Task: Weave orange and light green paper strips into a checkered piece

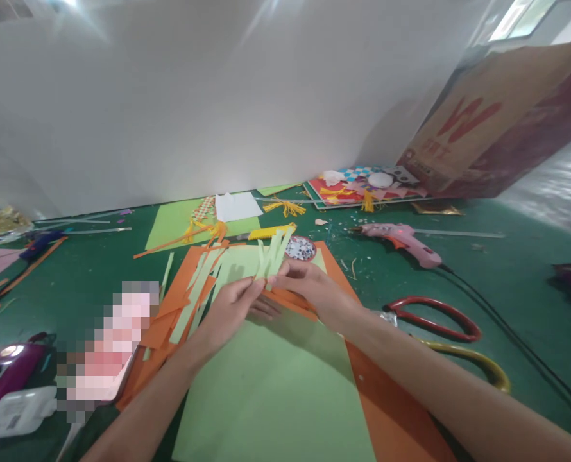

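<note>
Both my hands are over a light green paper sheet (276, 391), which lies on top of orange paper (391, 391). My left hand (232, 308) pinches the lower end of several pale green paper strips (272, 251) that stick up and fan apart. My right hand (309, 289) pinches the same bundle from the other side. Below the fingers an orange paper piece (290, 301) runs under my right hand; how it joins the green strips is hidden. Loose green strips (196, 301) and orange scraps (167, 321) lie left of my hands.
On the right are a pink glue gun (401, 240) and scissors with red and yellow handles (439, 314). A yellow cutter (271, 232) and a round dish of small beads (301, 248) sit beyond my hands. A blurred phone (112, 346) lies left; a paper bag (497, 122) stands back right.
</note>
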Motion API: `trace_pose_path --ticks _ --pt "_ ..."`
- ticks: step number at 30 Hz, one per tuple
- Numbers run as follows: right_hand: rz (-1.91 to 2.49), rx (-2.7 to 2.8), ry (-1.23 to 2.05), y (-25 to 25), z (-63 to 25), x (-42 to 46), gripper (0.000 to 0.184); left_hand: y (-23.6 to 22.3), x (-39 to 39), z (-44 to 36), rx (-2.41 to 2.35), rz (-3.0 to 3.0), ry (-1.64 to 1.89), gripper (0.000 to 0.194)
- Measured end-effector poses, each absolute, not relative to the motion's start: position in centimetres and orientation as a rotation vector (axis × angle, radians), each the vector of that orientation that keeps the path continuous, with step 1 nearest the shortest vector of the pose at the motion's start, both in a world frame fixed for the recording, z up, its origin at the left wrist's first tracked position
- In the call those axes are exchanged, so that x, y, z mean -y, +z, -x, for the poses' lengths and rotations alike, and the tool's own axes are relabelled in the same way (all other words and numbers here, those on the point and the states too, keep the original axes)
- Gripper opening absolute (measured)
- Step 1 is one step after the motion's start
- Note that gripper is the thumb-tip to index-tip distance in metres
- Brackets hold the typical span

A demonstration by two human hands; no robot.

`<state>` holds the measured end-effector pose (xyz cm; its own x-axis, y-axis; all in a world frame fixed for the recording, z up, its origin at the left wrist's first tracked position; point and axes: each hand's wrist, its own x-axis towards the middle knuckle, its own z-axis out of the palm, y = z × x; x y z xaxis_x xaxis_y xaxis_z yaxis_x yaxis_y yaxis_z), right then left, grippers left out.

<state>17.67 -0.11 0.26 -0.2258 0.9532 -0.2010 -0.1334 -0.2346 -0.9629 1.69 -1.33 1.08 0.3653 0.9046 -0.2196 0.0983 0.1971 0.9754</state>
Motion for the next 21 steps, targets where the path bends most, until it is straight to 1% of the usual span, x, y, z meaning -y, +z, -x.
trace_pose_path --ticks 6,10,14,21 --pt "1.179 1.189 1.525 0.8 -17.5 0.3 0.035 1.0 1.2 -1.6 -1.042 -1.229 0.762 0.036" --pt "1.245 1.285 1.553 1.0 -18.2 -0.3 0.035 1.1 1.3 -1.6 -1.039 -1.217 0.73 0.037" --pt "1.197 1.282 1.611 0.7 -18.7 -0.7 0.036 1.1 1.4 -1.7 -1.038 -1.208 0.679 0.04" --pt "1.238 1.256 1.535 0.5 -18.6 -0.5 0.037 0.9 1.3 -1.6 -1.018 -1.148 0.72 0.042"
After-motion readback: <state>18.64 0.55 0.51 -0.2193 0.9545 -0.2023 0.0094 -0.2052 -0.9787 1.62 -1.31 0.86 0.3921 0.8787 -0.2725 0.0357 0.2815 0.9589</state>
